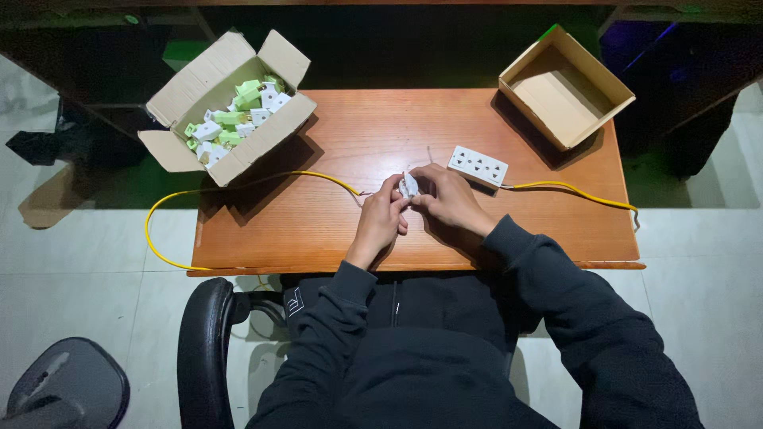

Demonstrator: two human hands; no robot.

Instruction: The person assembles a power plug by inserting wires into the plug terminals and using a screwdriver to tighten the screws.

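Here a small white plug (408,187) is held between the left hand (382,213) and the right hand (451,199), fingers closed on it, above the middle of the wooden table (334,230). The floor (71,262) is tiled. At the far left corner a cardboard box (226,107) is filled with plugs (238,119); at the far right corner an empty box (566,87) is placed.

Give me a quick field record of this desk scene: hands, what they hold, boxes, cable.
left hand: grips small white plug part
right hand: on the same part
socket strip: white, beside right hand
yellow cable: loops off the desk's left edge
left cardboard box: open, holds white and green plugs
right cardboard box: open, empty
surface: wooden desk
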